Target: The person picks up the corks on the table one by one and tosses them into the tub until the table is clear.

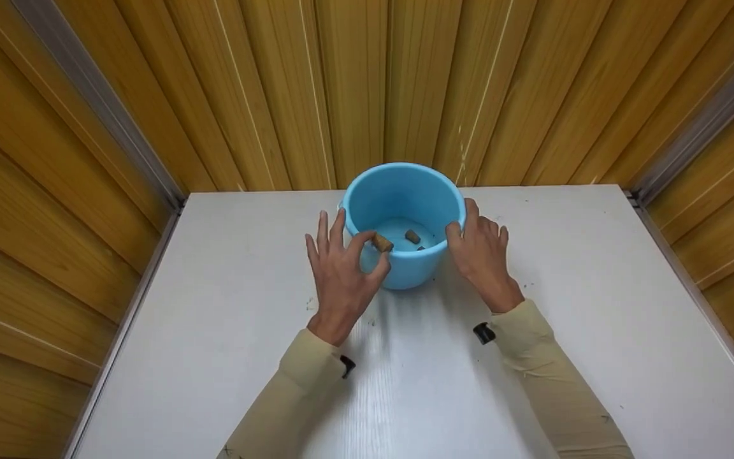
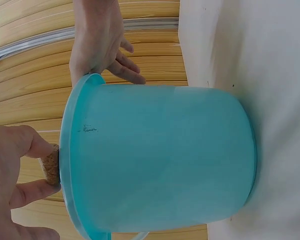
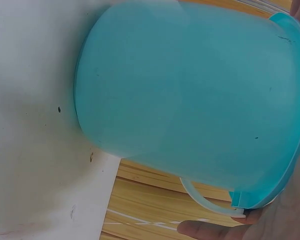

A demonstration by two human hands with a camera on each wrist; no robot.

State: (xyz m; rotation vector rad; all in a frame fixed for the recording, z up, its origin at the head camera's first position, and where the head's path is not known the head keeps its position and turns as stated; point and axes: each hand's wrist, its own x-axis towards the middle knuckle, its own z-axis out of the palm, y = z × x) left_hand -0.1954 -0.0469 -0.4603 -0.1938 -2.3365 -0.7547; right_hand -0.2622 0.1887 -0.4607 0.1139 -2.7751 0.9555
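Note:
A light blue plastic bucket (image 1: pixel 411 271) stands upright on the white table. Between thumb and forefinger my left hand (image 1: pixel 341 277) pinches a brown cork (image 1: pixel 381 242) at the near-left rim, its other fingers spread. In the left wrist view the same cork (image 2: pixel 51 165) appears right at the rim. My right hand (image 1: pixel 483 255) holds the bucket's right rim, thumb over the edge and fingers along the outside. On the bucket's floor lies a second cork (image 1: pixel 412 236), with a small dark bit partly hidden by the near rim.
The white table (image 1: pixel 246 319) carries small dark specks around the bucket. Wood-patterned panels (image 1: pixel 354 95) rise behind and on both sides, with grey metal strips (image 1: pixel 106 95) at the corners. A pale bucket handle (image 3: pixel 205 201) hangs on the bucket's side in the right wrist view.

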